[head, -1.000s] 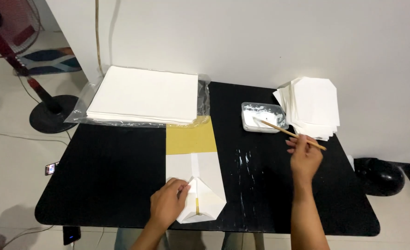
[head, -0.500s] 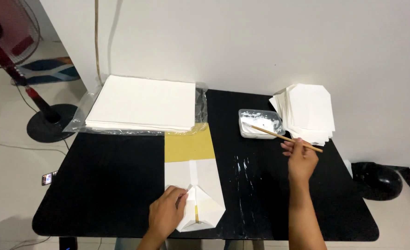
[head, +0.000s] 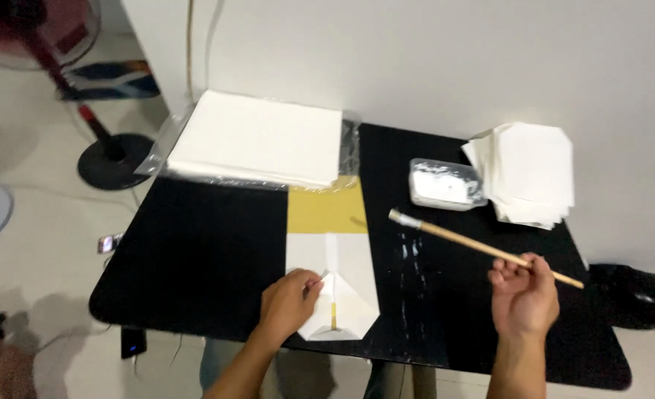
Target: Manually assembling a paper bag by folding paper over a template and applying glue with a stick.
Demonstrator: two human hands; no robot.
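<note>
Black table (head: 194,258) — left hand (head: 289,301) pinning folded paper (head: 335,288), right hand (head: 523,295) raising brush (head: 475,245).

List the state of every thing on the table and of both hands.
Left hand: pressing on the folded paper.
Folded paper: partly folded, flaps meeting at a point.
Right hand: gripping the brush.
Brush: lifted, tip over the table.
Paste tray: open, white paste inside.
Sheet stack: flat, in clear plastic.
Folded pile: stacked.

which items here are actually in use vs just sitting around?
In use:
left hand pressing the folded paper
right hand holding the brush
paste tray

Lying about:
wrapped sheet stack
pile of folded pieces
fan base on the floor
</note>
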